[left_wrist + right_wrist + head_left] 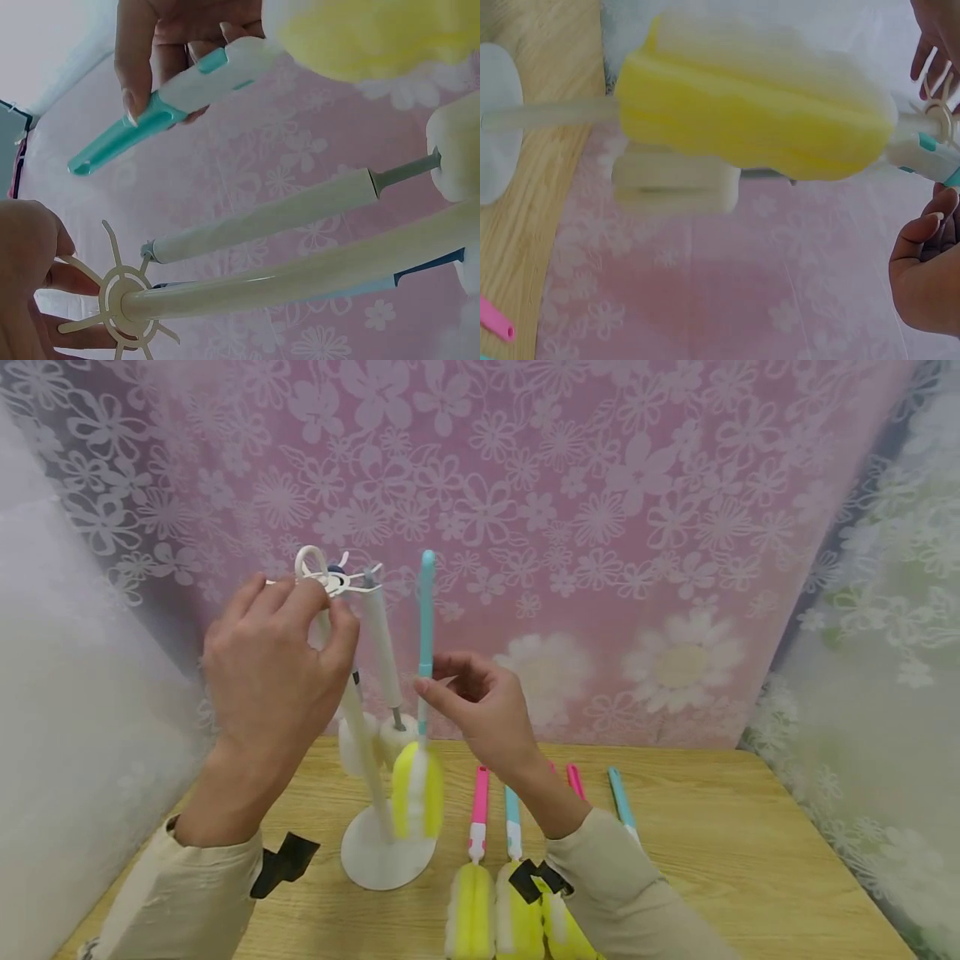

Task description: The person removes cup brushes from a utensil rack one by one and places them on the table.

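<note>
In the head view my right hand pinches a sponge bottle brush by its teal handle. The brush is upright, its yellow-and-white sponge head hanging down in front of the stand's pole. My left hand grips the top of a white hook stand, its fingers at the hooks. A white-handled brush hangs from one hook. In the left wrist view the hook ring shows, with the held teal handle apart from it. Behind the pole a blue handle is partly hidden.
Several sponge brushes lie on the wooden table at the front right, among them a pink-handled brush and a teal-handled brush. My right sleeve covers part of them. A pink floral curtain stands behind the table.
</note>
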Tool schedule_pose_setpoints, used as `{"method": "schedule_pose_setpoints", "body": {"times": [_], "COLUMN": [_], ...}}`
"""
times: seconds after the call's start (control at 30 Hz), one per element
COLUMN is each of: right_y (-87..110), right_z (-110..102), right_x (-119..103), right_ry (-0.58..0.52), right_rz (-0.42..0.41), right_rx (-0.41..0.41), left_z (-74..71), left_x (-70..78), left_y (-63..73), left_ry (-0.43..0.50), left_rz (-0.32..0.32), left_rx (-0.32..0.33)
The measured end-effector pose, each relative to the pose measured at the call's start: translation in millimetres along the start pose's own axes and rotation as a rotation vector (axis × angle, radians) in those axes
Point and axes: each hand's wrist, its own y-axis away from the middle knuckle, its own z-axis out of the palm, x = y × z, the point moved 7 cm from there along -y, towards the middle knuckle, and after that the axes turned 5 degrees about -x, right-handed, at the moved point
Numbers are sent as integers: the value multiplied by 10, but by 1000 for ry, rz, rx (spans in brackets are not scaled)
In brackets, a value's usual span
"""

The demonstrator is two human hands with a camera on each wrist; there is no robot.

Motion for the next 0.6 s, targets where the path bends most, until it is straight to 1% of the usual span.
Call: {"method": "schedule_pose_setpoints", "body": {"times": [0.13,0.3,0.43,0.53,0.6], "right_y": [63,162,283,392,474], "right_z": [-245,-656,-1078,-1409,-1619], "right_x": [-80,-172,-211,-248,-274], "right_ry": [39,99,179,273,296], "right_rz": [-29,-64,-31,-4,9], "right_rx": [42,112,207,277,318], "left_z": [3,-3,-6,-5,-4], "left_x": [-10,-21,-29,-25,-15], "left_y": [-4,-10,-9,-9,-14], "left_ry": [-4,15,25,33,36], "left_rz": [-13,-11,-11,-10,-3], "left_rx": [-18,-32,-43,-45,-40]}}
